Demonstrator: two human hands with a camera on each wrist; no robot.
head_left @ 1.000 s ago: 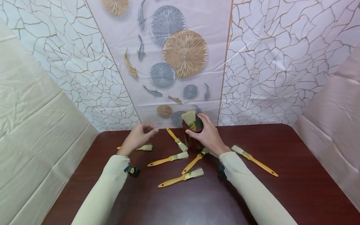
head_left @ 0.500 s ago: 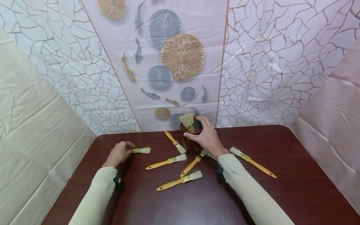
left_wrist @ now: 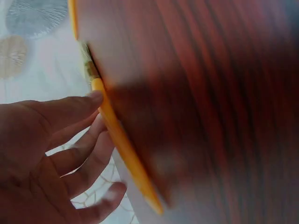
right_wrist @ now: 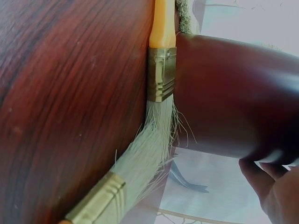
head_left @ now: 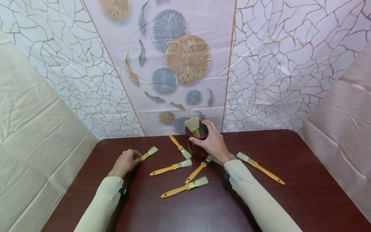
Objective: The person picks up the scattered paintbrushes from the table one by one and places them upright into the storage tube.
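Note:
Near the table's left side, my left hand [head_left: 126, 162] pinches a paintbrush [head_left: 149, 153] by its yellow handle, bristles pointing right and away. In the left wrist view, thumb and fingertips meet on the handle [left_wrist: 124, 142] near its metal band, close to the tabletop. At the back, my right hand [head_left: 214, 141] grips the rim of a dark red cup [head_left: 198, 147] standing upright. A paintbrush [head_left: 193, 126] stands in that cup, bristles up. The right wrist view has the cup's smooth wall [right_wrist: 229, 93] with fingers on it; the cup's bottom inside is hidden.
Several loose paintbrushes lie between the hands, among them a front one [head_left: 185, 187] and a middle one [head_left: 171, 167]. One brush [head_left: 200, 169] lies right against the cup's base. Another [head_left: 261, 167] lies right of the right forearm. A patterned cloth [head_left: 186, 58] hangs behind the table [head_left: 203, 212].
My left hand went left and down to the leftmost paintbrush, took its handle, and turned its bristle end slightly upward. My right hand stays on the cup.

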